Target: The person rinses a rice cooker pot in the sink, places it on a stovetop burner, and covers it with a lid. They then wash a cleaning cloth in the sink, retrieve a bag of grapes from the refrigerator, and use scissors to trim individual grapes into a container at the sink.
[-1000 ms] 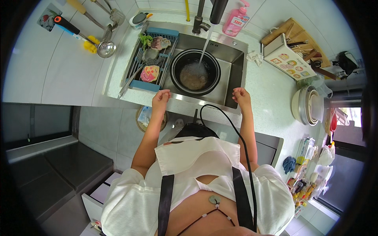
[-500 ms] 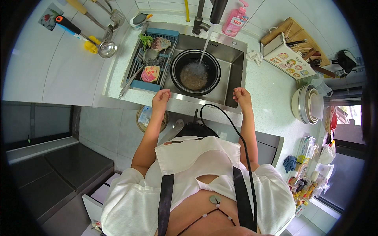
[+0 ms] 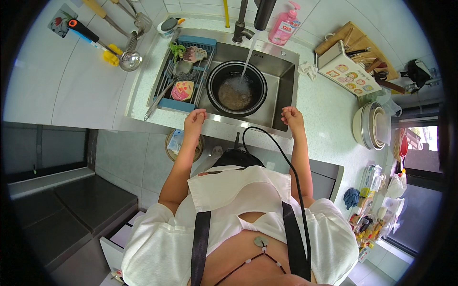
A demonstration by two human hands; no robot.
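A dark round pot [image 3: 263, 88] stands in the steel sink [image 3: 285, 78]. Water from the faucet [image 3: 241, 33] streams into it, and the pot holds water over something brownish that I cannot make out. My left hand [image 3: 194, 122] is at the sink's front edge, near the drying rack's near corner, its fingers curled in with nothing in them. Across from it, my right hand [image 3: 292, 120] is at the sink's front right corner, fingers likewise curled and holding nothing. Both hands are apart from the pot.
A blue drying rack [image 3: 175, 103] over the sink's left side holds sponges, greens and a long-handled strainer. A pink soap bottle [image 3: 285, 26] stands behind the sink. At right are a knife holder [image 3: 347, 69] and stacked bowls [image 3: 365, 126]. A black cable [image 3: 286, 159] crosses before me.
Water keeps running into the pot. Both hands stay in nearly the same place; nothing has been taken hold of or let go.
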